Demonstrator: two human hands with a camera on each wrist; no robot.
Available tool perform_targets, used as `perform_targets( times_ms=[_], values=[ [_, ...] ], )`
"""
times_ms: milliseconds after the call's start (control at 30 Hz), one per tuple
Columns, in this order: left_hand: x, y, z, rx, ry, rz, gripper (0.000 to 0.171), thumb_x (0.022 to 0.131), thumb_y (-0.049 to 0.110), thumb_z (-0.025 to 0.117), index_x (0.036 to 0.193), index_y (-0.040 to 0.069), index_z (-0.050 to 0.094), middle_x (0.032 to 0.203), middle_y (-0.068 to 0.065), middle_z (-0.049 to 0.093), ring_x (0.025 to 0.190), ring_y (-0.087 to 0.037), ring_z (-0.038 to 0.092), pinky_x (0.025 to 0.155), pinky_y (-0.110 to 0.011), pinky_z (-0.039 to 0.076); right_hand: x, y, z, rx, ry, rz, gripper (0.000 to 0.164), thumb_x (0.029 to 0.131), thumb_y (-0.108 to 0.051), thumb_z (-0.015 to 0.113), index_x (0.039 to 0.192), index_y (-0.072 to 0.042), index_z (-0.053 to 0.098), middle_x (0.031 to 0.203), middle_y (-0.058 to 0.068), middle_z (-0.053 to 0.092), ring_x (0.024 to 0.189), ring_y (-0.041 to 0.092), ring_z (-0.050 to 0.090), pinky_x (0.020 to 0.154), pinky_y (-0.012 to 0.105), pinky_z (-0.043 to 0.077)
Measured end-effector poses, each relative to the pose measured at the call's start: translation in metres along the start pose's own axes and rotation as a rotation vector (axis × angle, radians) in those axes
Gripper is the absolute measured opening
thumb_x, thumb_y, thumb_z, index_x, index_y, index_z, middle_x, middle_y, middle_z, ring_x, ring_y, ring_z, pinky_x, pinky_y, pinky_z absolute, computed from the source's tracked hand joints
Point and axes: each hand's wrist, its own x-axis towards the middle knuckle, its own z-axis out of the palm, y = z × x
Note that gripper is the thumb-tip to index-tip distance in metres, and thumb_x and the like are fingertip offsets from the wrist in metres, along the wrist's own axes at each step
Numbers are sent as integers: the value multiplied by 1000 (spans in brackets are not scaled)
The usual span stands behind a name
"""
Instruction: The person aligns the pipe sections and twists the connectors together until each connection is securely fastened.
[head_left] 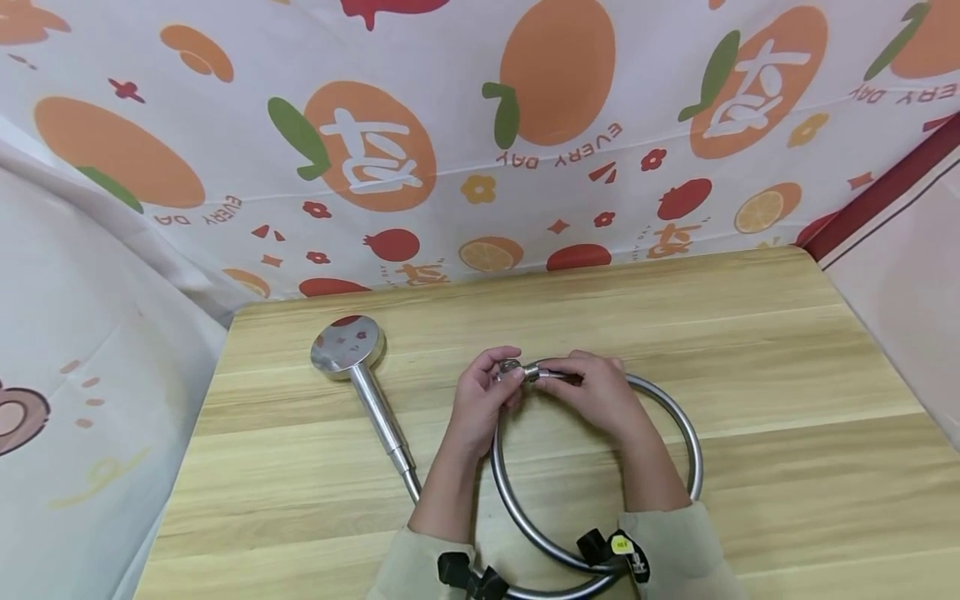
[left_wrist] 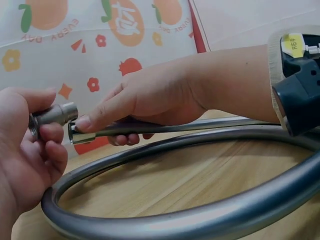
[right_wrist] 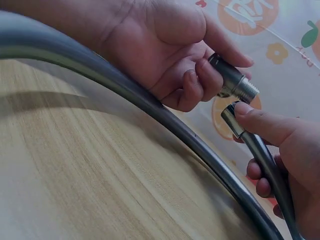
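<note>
My left hand [head_left: 483, 400] pinches a small metal threaded fitting [left_wrist: 52, 116] between thumb and fingers, its bare threads [right_wrist: 247, 92] pointing toward the right hand. With the right hand [head_left: 596, 393] I grip the end of a silver shower hose, thumb on its metal end nut [right_wrist: 231, 120]. The open end of the nut is close beside the threads, a little out of line with them in the right wrist view. From there the hose [head_left: 693, 442] loops round under both forearms. A chrome shower head [head_left: 348, 343] lies to the left, its handle [head_left: 381, 417] joined to the hose.
The wood-grain table [head_left: 795, 350] carries everything. Behind it hangs a white cloth [head_left: 465, 100] printed with oranges and fruit, and another pale cloth [head_left: 90, 333] hangs at the left. A dark red edge strip [head_left: 885, 192] runs along the right.
</note>
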Motion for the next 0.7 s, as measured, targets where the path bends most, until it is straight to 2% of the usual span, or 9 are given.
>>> perform_targets(
  times_ms=[100, 300, 433, 567, 700],
  values=[
    [1, 1, 0, -3, 12, -23, 39, 93, -1, 60, 128, -11, 46, 78, 6, 54, 54, -6, 40, 49, -19, 33, 0, 0, 0, 10, 1, -1, 30, 86, -53, 69, 108, -34, 75, 108, -13, 71, 101, 11, 66, 87, 36, 30],
    [0, 1, 0, -24, 86, -62, 36, 91, -2, 61, 124, -10, 48, 77, 8, 54, 49, -4, 35, 44, -18, 26, 0, -1, 1, 34, 4, 9, 31, 86, -57, 67, 106, -35, 75, 104, -14, 71, 96, 9, 65, 87, 36, 30],
    [0, 0, 0, -30, 84, -66, 33, 96, 5, 57, 124, -11, 49, 74, 6, 54, 54, -5, 42, 47, -17, 32, -1, -1, 1, 43, 0, 21, 30, 86, -56, 67, 106, -34, 75, 105, -14, 71, 97, 10, 65, 89, 37, 31],
    [2, 0, -1, -47, 65, -57, 36, 104, 15, 45, 131, -9, 45, 78, 2, 55, 61, -8, 50, 54, -19, 42, 0, -2, -1, 36, -2, 37, 29, 87, -55, 66, 107, -35, 75, 105, -14, 71, 98, 11, 65, 93, 39, 33],
    [3, 0, -1, -59, 64, -59, 36, 106, 18, 38, 133, -6, 42, 82, 1, 54, 63, -10, 51, 55, -20, 41, 0, -2, -1, 31, 1, 40, 29, 88, -55, 66, 107, -36, 74, 103, -14, 70, 97, 11, 65, 93, 40, 33]
  ],
)
